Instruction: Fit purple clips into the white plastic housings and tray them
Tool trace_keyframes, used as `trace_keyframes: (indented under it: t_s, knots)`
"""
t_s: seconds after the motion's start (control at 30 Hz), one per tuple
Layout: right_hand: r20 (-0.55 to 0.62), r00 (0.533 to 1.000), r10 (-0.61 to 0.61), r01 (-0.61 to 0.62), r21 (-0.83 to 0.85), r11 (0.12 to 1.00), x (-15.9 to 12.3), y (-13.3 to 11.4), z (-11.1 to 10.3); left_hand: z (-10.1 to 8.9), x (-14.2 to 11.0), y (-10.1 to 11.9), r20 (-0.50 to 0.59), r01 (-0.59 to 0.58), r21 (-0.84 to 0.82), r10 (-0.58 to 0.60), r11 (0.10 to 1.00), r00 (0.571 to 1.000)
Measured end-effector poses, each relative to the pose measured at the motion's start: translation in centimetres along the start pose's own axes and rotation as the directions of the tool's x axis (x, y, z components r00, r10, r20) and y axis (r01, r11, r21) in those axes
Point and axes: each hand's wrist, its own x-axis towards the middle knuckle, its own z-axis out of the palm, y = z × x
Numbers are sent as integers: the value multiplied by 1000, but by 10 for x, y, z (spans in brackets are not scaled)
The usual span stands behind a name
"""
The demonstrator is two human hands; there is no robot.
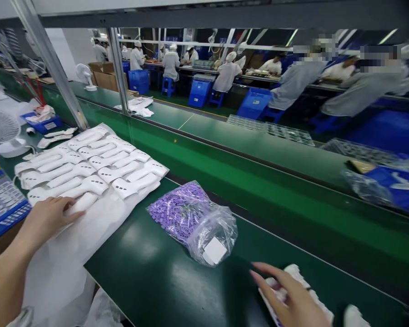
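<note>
My left hand is at the near edge of rows of white plastic housings, thumb and fingers around one end of a white curved housing. These handle-shaped pieces lie on a white foam sheet, several with small dark slots. At the lower right, my right hand has its fingers stretched and apart over a white item with purple bits, mostly hidden beneath it. Between my hands lies a clear bag of small purple pieces, with a white label in its top.
A green conveyor belt runs behind the dark green bench. White parts lie at the lower right. On the left stand a white fan and a blue bin. Several people in white coats sit at benches beyond.
</note>
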Motion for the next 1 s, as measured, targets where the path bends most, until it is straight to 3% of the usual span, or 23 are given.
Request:
trace_keyframes:
  t_s: [0.07,0.17,0.27,0.37,0.43,0.47,0.53,0.57,0.6,0.63,0.67,0.7,0.77,0.87,0.93,1.0]
  knots:
    - [162,981,-106,103,30,994,18,-27,18,1,2,-4,13,4,4,-4,1000,1000]
    - [181,946,-270,270,26,963,45,-55,52,5,-2,-4,-3,11,-22,-11,1000,1000]
    - [180,928,-327,328,22,944,59,-61,78,13,-7,1,-35,18,-42,-20,999,999]
    - [191,921,-338,336,47,941,62,-57,86,16,-11,13,-58,59,-95,-64,994,996]
    - [206,920,-332,323,77,943,61,-54,82,10,-15,29,-73,146,-165,-159,975,985]
    - [215,922,-321,307,96,947,61,-53,79,5,-17,40,-64,204,-279,-230,938,971]
    - [234,927,-295,269,135,953,63,-51,68,-5,-21,66,25,268,-602,-318,752,948]
    - [243,930,-276,243,157,957,64,-50,62,-9,-23,81,118,270,-805,-302,529,946]
    - [241,938,-247,207,180,962,65,-49,56,-10,-25,97,171,256,-899,-253,354,952]
    - [229,950,-212,167,200,965,66,-49,49,-9,-28,114,194,236,-948,-200,215,960]
    - [203,964,-172,128,214,968,66,-50,42,-5,-30,131,237,236,-971,-117,-18,964]
    - [163,978,-132,94,222,971,66,-51,35,2,-32,147,263,247,-949,-59,-197,963]
    - [56,995,-88,72,234,970,61,-59,19,18,-38,178,349,349,-841,79,-414,934]
    - [-6,988,-153,148,313,938,43,-79,1,42,-48,216,427,463,-740,190,-488,884]
    - [60,978,-201,162,393,905,28,-96,-2,52,-56,235,446,502,-731,233,-462,864]
    - [153,963,-223,133,449,884,13,-110,3,57,-64,247,421,489,-762,250,-424,872]
